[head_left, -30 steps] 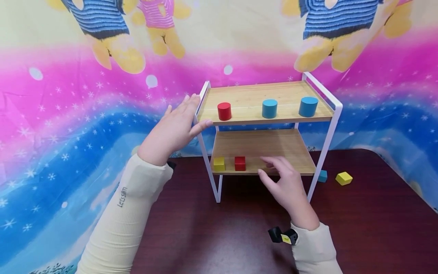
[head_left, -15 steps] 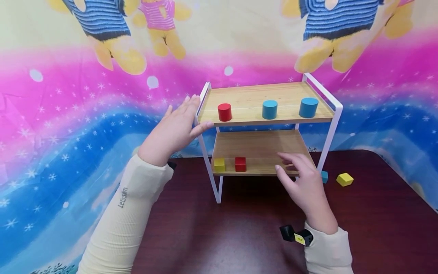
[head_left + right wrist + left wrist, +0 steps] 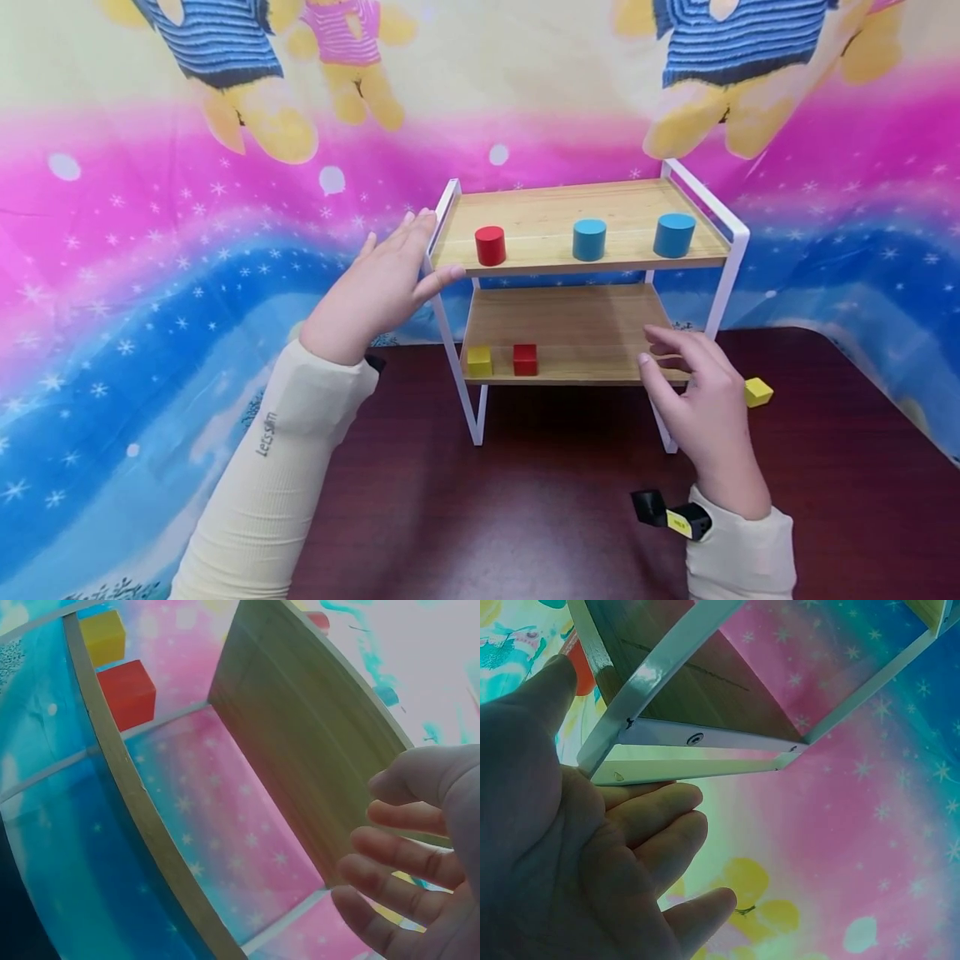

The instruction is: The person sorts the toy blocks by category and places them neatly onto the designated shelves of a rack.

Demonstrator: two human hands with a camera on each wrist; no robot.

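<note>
My left hand (image 3: 378, 279) lies with straight fingers along the top left corner of a two-tier shelf (image 3: 570, 200); in the left wrist view its palm meets the white frame (image 3: 652, 682). Loosely bent and holding nothing, my right hand (image 3: 708, 400) hovers before the right end of the lower board (image 3: 570, 321). On that board's left sit a yellow cube (image 3: 479, 362) and a red cube (image 3: 525, 360). Along the upper front edge stand a red cylinder (image 3: 491, 246) and two blue cylinders (image 3: 588, 240). The right wrist view shows the right fingers (image 3: 405, 892) spread beside the boards.
A yellow cube (image 3: 758, 392) lies on the dark table (image 3: 525, 517) right of the shelf, partly behind my right hand. A blue block seen there earlier is hidden now. A patterned cloth (image 3: 187, 208) hangs behind the shelf.
My right hand has moved rightward along the lower board's front and now covers the blue block. My left hand and the blocks on the shelf have stayed put.
</note>
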